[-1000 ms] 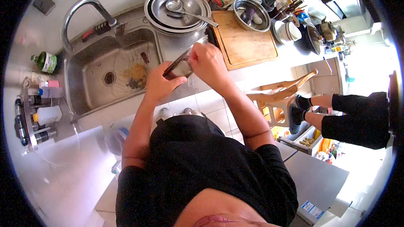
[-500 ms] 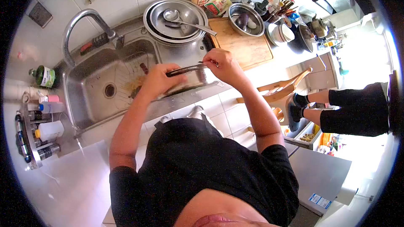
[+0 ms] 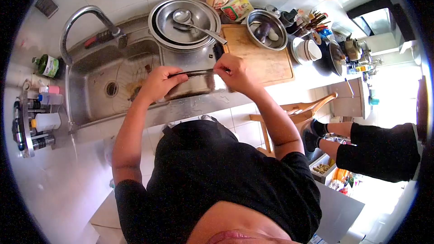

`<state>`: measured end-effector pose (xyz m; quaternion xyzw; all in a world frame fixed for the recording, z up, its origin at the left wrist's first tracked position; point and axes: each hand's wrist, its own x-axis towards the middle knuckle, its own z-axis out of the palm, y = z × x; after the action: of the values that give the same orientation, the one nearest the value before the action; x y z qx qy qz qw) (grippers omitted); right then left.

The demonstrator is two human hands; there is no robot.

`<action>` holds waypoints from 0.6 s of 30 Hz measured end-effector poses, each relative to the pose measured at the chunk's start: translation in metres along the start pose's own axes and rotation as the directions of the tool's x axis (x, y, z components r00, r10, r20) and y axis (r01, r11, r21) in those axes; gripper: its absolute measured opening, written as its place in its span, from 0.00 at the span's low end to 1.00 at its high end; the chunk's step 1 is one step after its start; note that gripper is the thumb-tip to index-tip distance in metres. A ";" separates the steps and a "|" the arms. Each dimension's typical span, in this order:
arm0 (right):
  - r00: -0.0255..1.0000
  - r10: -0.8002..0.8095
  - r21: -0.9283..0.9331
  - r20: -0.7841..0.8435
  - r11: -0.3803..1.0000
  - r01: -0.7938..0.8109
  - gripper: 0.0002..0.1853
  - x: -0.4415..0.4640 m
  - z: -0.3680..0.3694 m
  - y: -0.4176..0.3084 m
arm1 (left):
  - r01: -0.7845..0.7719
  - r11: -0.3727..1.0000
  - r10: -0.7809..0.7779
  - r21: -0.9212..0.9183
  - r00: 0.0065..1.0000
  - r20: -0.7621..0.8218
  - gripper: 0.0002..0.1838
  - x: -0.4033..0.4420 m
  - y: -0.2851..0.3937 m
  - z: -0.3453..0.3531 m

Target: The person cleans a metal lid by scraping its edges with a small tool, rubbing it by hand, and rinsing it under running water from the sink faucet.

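- Lining the wall at your far left: metal rack of assorted bottles, white jug among them; green-labelled bottle near it.
- Curved chrome faucet, over rectangular stainless-steel sink with wet brownish residue.
- Your left hand: thumb and fingers pinched on one end of the strip.
- Nested round steel bowls, long-handled metal ladle resting inside.
- Thin dark strip, material unclear: stretched nearly level between your hands, above the steel counter.
- Your right hand: fingers closed on the strip's other end.
- Rectangular wooden board, beside round steel bowl holding dark purple and whitish items.
- Stacked white bowls.
- Another person, in black shorts.
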<state>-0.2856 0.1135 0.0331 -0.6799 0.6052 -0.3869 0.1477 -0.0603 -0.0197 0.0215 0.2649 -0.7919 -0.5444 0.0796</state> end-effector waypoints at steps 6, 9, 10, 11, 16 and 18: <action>0.948 -0.239 -0.183 -0.211 0.962 0.201 0.05 0.022 0.035 -0.019 | -0.028 0.999 0.030 0.029 0.997 -0.067 0.16 0.014 0.000 0.007; 0.949 -0.221 -0.143 -0.223 0.971 0.192 0.04 0.016 0.020 -0.003 | -0.009 1.000 0.010 0.019 0.998 -0.057 0.16 0.015 -0.002 0.000; 0.969 -0.110 -0.128 -0.220 0.988 0.084 0.03 0.011 0.015 0.003 | -0.011 1.000 0.011 0.010 0.998 -0.056 0.16 0.016 -0.003 -0.001; 0.978 -0.059 -0.118 -0.198 0.992 0.036 0.03 0.012 0.014 0.006 | -0.036 0.999 0.037 0.014 0.996 -0.076 0.16 0.019 -0.006 -0.001; 0.972 -0.113 -0.003 -0.205 0.993 0.115 0.03 0.026 0.032 -0.002 | -0.017 0.999 0.022 0.052 0.996 -0.090 0.15 0.018 -0.002 0.002; 0.985 -0.069 -0.010 -0.161 0.998 0.068 0.03 0.025 0.025 -0.002 | -0.008 0.997 0.015 0.079 0.996 -0.084 0.15 0.016 -0.002 0.000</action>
<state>-0.2673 0.0840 0.0267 -0.6672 0.5924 -0.4439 0.0832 -0.0734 -0.0281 0.0171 0.2858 -0.8101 -0.5008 0.1056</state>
